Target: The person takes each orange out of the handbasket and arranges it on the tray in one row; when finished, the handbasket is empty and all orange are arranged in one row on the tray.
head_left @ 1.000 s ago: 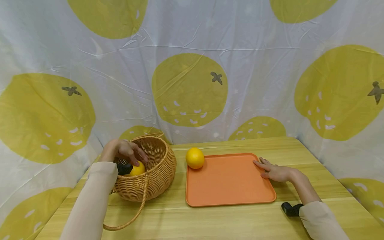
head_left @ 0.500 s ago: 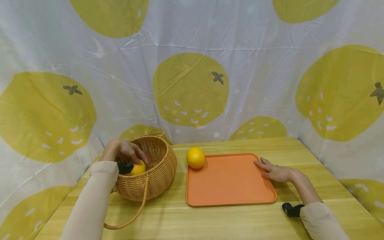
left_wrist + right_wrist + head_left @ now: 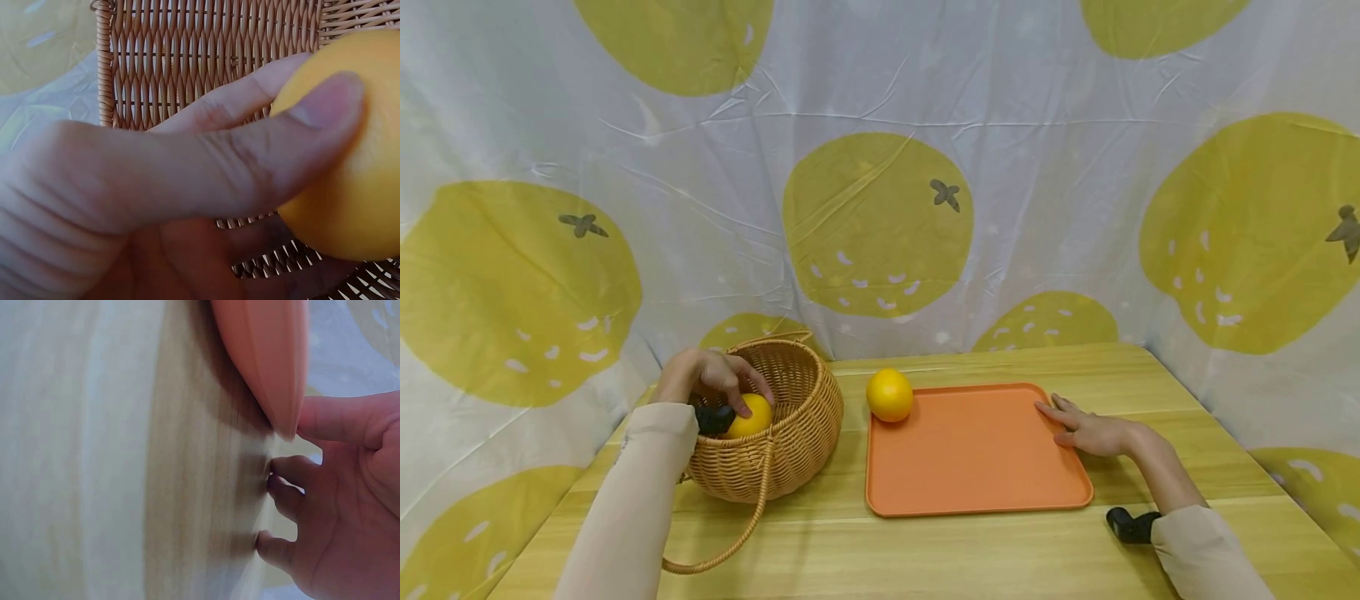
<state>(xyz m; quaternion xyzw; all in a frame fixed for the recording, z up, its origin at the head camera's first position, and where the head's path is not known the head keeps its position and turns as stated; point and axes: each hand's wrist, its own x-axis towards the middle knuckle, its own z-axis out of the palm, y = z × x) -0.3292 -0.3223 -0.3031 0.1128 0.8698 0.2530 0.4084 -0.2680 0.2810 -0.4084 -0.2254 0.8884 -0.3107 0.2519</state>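
Note:
On the left, a round wicker basket (image 3: pixel 808 446) has an orange (image 3: pixel 756 414) inside near its front rim. My left hand (image 3: pixel 718 379) reaches in over the rim and grips that orange. The left wrist view shows my thumb (image 3: pixel 331 103) pressed on its peel, with fingers passing behind and below it. A second orange (image 3: pixel 890 395) sits at the far left corner of a flat orange tray (image 3: pixel 977 458). My right hand (image 3: pixel 1097 432) lies at the tray's right edge with fingers extended. In the right wrist view its thumb touches the rim and the other fingertips meet the table.
The basket's handle (image 3: pixel 730 550) loops down onto the wooden table (image 3: pixel 850 558) in front of it. A white cloth with printed yellow fruit (image 3: pixel 876 225) hangs behind and at both sides. Black devices (image 3: pixel 1131 525) are worn at the wrists.
My left fingers have closed in on the orange in the basket, and it has shifted slightly right and up. The right hand, tray and other orange stay in place.

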